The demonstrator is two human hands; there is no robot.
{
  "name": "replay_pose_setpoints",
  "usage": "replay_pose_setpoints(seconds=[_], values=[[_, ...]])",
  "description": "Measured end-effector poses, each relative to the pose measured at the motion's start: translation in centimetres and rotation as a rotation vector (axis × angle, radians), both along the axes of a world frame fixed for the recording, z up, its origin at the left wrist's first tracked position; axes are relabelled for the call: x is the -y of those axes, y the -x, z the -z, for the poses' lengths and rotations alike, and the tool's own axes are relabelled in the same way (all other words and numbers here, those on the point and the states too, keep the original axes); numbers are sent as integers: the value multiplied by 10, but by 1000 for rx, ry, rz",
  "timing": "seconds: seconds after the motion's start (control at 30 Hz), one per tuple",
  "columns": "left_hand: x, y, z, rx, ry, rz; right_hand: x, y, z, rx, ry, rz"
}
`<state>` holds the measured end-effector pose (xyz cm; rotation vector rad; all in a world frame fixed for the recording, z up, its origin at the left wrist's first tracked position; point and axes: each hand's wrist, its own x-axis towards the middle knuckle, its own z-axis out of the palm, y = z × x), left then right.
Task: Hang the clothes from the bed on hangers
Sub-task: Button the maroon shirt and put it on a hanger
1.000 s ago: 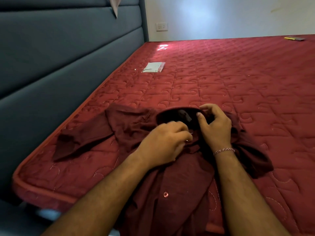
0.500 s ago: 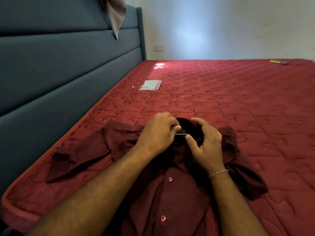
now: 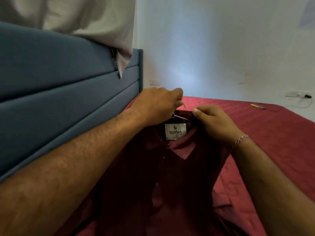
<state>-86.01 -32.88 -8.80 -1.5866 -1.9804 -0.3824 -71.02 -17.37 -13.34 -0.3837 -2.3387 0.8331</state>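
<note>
The blue padded headboard [image 3: 68,92] runs close along my left forearm, and a pale cloth [image 3: 95,23] hangs over its top edge. Ahead, the white wall [image 3: 221,48] closes off the far end of the bed [image 3: 272,133]; to my right the red quilted mattress lies open out to its far edge, where a small yellow object [image 3: 257,105] rests near the wall.

I hold the maroon shirt [image 3: 162,176] up in front of me, collar uppermost, its white label [image 3: 175,131] facing me and its body hanging down between my forearms over the bed. My left hand [image 3: 158,104] is curled around the thin metal hanger [image 3: 180,117] just above the collar, the wire showing below my knuckles and a short end poking out past my fingers. My right hand [image 3: 216,123] pinches the collar's right side between thumb and fingers, just beside the label. The two hands sit near each other with the collar opening between them.
</note>
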Motion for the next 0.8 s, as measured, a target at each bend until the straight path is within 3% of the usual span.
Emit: replay_pose_setpoints(seconds=[0.2, 0.33, 0.5, 0.67, 0.8], values=[[16, 6, -216, 95, 47, 159, 14, 18, -229, 129, 77, -185], [47, 26, -368, 119, -20, 128, 32, 5, -397, 209, -185, -268], [91, 44, -531, 187, -76, 147, 54, -11, -545, 347, -412, -291], [126, 69, -616, 166, -65, 92, 89, -13, -622, 407, -374, -313], [138, 88, -633, 121, -150, 12, 114, -4, -616, 196, -458, -165]])
